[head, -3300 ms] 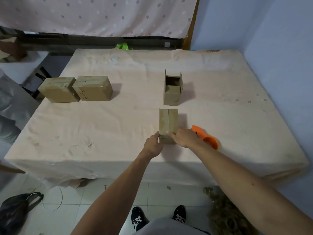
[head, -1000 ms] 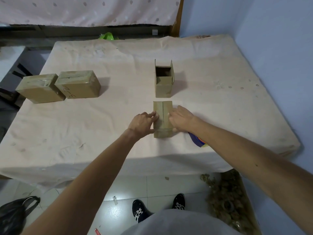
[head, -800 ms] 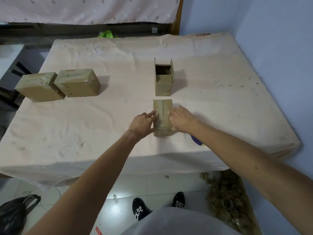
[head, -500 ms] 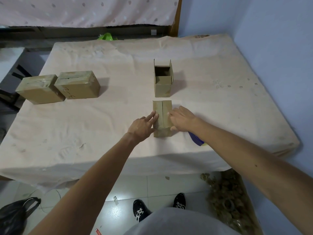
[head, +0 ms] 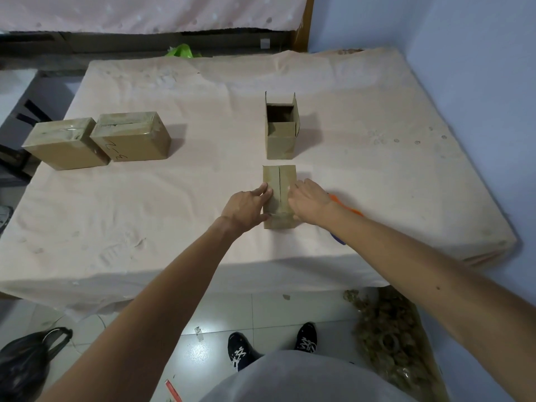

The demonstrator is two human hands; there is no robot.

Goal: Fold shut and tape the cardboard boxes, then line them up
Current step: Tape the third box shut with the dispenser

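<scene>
A person stands at a cloth-covered desk [head: 174, 216], seen from above. Near the front edge, in the middle, sits a small cardboard box [head: 279, 181] with its two top flaps folded down, meeting at a dark centre seam. The left hand [head: 246, 208] lies against the box's left side, straight fingers pressing the left flap. The right hand [head: 309, 203] presses the right flap flat, fingers relaxed; neither hand grips anything.

This looks like the closing step: holding the flaps shut before sealing. Whether tape already covers the seam is unclear. The next move probably calls for one hand to reach the orange tape dispenser [head: 348, 209], mostly hidden behind the right forearm.

Just behind stands an open box [head: 281, 140], flaps up. Far left, two taped boxes [head: 65, 143] [head: 132, 136] sit side by side.
</scene>
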